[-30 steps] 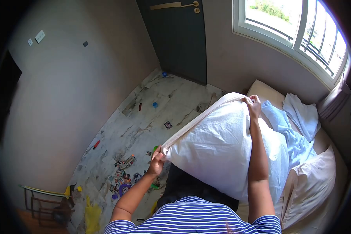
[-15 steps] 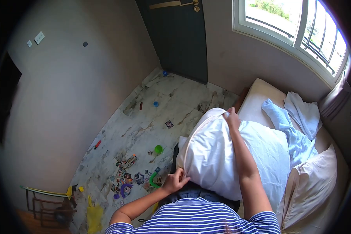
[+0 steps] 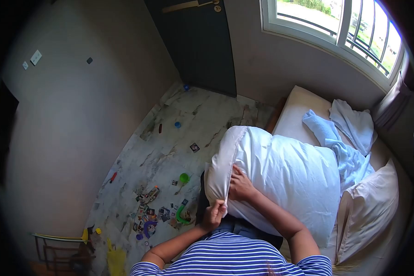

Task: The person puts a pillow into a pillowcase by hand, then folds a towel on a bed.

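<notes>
A large white pillow lies across my lap and the bed's edge, with a pale pillowcase turned over its left end. My left hand is closed in a pinch on the near corner of the pillowcase hem. Further up the same hem, my right hand has its fingers curled at the fabric edge, fingertips partly hidden under the fold. Its forearm rests across the white pillow.
On the bed to the right lie a light blue cloth, a whitish cloth and another pillow. Cards and small toys, including a green cup, litter the floor at left. A dark door stands ahead.
My right hand has come down from the far top corner of the pillowcase to mid-hem. The pillowcase edge now folds over the pillow's left end; my left hand stays at the near corner.
</notes>
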`<action>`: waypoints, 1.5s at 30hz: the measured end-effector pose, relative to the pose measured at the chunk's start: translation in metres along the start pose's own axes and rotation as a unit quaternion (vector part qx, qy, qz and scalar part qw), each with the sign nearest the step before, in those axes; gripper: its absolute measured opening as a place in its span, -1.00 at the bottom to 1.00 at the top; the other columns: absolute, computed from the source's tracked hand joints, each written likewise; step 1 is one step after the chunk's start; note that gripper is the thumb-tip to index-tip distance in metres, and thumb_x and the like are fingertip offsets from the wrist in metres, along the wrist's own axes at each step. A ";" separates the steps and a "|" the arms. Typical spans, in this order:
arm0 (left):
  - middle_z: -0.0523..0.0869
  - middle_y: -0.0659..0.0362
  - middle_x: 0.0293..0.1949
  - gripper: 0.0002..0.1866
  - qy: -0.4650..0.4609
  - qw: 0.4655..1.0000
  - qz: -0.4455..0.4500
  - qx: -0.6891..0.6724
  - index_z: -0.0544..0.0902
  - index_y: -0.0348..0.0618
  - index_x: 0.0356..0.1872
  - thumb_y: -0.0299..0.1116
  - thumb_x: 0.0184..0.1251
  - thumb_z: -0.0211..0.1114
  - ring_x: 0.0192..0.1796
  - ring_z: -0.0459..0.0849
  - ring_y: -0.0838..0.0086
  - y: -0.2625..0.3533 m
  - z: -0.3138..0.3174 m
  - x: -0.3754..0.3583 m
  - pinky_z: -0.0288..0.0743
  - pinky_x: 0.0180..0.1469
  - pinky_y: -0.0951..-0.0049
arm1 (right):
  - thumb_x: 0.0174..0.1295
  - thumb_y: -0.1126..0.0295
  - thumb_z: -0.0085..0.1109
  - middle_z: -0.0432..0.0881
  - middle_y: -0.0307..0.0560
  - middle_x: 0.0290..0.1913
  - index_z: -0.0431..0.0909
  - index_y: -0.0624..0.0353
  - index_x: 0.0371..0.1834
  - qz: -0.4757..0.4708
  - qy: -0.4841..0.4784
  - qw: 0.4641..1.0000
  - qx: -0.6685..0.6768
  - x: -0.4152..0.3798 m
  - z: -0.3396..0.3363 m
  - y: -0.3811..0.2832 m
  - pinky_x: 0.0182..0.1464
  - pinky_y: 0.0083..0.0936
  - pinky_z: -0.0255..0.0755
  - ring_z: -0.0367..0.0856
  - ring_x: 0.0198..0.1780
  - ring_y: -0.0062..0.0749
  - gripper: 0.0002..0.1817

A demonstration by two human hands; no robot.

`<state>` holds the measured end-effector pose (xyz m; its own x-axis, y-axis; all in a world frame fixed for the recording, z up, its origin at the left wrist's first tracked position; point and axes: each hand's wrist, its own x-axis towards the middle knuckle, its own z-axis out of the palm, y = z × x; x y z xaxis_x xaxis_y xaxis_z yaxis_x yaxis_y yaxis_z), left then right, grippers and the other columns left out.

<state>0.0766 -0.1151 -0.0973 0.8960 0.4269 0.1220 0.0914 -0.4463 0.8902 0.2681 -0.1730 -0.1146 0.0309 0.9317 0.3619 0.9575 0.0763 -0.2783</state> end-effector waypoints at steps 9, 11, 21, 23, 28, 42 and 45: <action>0.65 -0.01 -0.49 -0.85 -0.229 0.951 0.112 0.174 0.54 -0.20 -0.21 -0.35 0.32 0.14 -0.41 0.67 0.13 0.009 -0.004 0.035 0.49 -0.37 0.20 | -0.07 0.32 0.19 0.60 -0.14 -0.03 0.65 0.12 -0.26 0.068 -0.047 0.995 0.058 0.007 -0.004 0.027 0.33 -0.11 0.10 0.46 0.18 -0.28 -0.72; 0.68 -0.02 -0.42 -0.86 -0.316 0.933 0.046 0.165 0.59 -0.20 -0.23 -0.37 0.31 0.15 -0.38 0.68 0.11 0.000 -0.015 0.052 0.50 -0.33 0.20 | -0.01 0.33 0.22 0.60 -0.11 0.03 0.64 0.16 -0.18 0.008 -0.087 0.967 0.240 0.011 -0.036 0.048 0.31 -0.18 0.19 0.49 0.16 -0.23 -0.71; 0.69 0.21 -0.46 -0.84 -0.384 0.923 0.034 -0.017 0.66 -0.20 -0.28 -0.33 0.29 0.23 -0.48 0.60 0.57 -0.009 -0.050 0.132 0.47 -0.38 0.55 | 0.11 -0.39 -0.10 0.15 0.03 0.43 0.22 -0.16 0.39 0.216 -0.076 0.973 -0.022 0.007 -0.017 0.082 0.41 0.08 -0.14 0.02 0.47 0.00 -0.16; 0.51 0.35 -0.61 -0.79 -0.051 0.966 0.002 -0.254 0.54 -0.21 -0.46 -0.31 0.27 0.29 -0.61 0.39 0.68 -0.061 -0.027 0.140 0.29 -0.55 0.64 | 0.15 -0.36 -0.11 0.14 0.03 0.44 0.22 -0.18 0.39 0.212 -0.025 0.976 -0.029 0.000 -0.015 0.069 0.41 0.05 -0.14 0.01 0.47 0.01 -0.20; 0.38 0.29 -0.68 -0.64 0.259 0.961 0.087 0.043 0.40 -0.16 -0.52 -0.17 0.20 0.36 -0.60 0.34 0.50 -0.060 0.012 0.176 0.29 -0.51 0.47 | 0.20 -0.30 -0.11 0.15 0.03 0.43 0.24 -0.20 0.37 0.221 -0.017 0.975 -0.004 -0.007 -0.022 0.068 0.41 0.02 -0.13 0.03 0.46 0.01 -0.27; 0.48 -0.02 -0.58 -0.74 -0.060 0.992 0.099 -0.052 0.43 -0.26 -0.50 -0.31 0.35 0.05 -0.52 0.53 0.20 0.006 0.030 0.156 0.35 -0.43 0.31 | 0.08 -0.11 0.08 0.09 0.00 0.46 0.35 0.04 0.28 0.239 -0.018 0.971 0.019 -0.013 -0.013 0.079 0.43 0.00 -0.15 -0.08 0.50 -0.08 -0.28; 0.48 -0.01 -0.60 -0.78 -0.067 0.996 0.053 0.035 0.44 -0.26 -0.49 -0.35 0.33 0.09 -0.53 0.53 0.21 0.004 0.029 0.143 0.35 -0.42 0.30 | 0.03 0.04 0.19 0.25 0.01 0.38 0.48 0.09 0.17 0.196 -0.088 0.969 0.120 -0.011 -0.046 0.096 0.39 -0.12 0.04 0.13 0.43 -0.12 -0.38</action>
<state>0.2172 -0.0784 -0.0891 0.9516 0.2686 0.1491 0.0202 -0.5390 0.8420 0.3727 -0.1920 -0.1045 0.3093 0.9503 0.0345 0.7872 -0.2356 -0.5699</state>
